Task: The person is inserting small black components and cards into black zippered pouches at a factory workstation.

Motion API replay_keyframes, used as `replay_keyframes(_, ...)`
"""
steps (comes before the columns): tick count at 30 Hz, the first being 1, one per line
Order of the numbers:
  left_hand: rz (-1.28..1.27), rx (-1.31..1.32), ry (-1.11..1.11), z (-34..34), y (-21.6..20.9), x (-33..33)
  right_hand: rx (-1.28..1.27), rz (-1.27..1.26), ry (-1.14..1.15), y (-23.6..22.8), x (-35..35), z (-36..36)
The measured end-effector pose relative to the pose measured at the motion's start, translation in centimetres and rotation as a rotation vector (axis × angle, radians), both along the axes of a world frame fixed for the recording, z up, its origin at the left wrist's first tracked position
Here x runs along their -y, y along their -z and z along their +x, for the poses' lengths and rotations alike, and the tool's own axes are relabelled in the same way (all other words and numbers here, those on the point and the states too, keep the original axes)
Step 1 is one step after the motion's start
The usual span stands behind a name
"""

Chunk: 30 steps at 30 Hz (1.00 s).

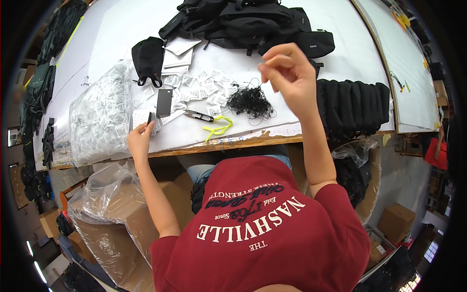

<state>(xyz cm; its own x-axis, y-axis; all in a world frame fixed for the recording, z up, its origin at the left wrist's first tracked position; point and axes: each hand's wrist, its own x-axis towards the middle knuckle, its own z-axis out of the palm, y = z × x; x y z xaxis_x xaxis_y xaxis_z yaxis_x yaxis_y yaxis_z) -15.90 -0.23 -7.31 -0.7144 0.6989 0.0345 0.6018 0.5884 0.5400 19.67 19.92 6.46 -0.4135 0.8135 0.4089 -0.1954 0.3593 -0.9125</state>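
Note:
Low at the table's left side, my left hand pinches a narrow black piece, which looks like a tag seen edge-on. White cards lie beneath it. My right hand is raised over the table with thumb and fingers drawn together; whatever is between them is too small to make out. Below and left of it sits a tangle of thin black strings. A flat black hang tag lies among loose white labels. Black-handled thread snips rest beside a neon yellow cord.
A heap of black bags covers the far side, with one small black bag near stacked white cards. A clear sack of labels stands left; a row of black bags stands right. Plastic-lined cartons flank me.

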Motion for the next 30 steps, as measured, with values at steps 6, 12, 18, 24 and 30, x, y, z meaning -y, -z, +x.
replay_keyframes(6,-0.154,0.166,-0.001,-2.1,0.0,0.1,0.512,0.052,-0.073,2.8,-0.2,-0.3)
replay_keyframes(12,0.147,-0.005,-0.034,-1.7,0.8,-0.4,0.588,0.061,-0.002,1.8,0.3,-0.1)
replay_keyframes(18,-0.04,-0.356,0.158,-1.8,1.7,0.3,0.166,0.243,0.072,-1.6,1.3,-0.2)
replay_keyframes(24,-0.052,-0.363,0.21,0.0,-0.3,-0.4,0.566,0.072,0.032,1.5,0.6,-0.2)
replay_keyframes(30,-0.001,-0.25,0.107,-0.4,-1.0,-0.7,0.246,-0.112,-0.051,1.3,0.9,-0.3)
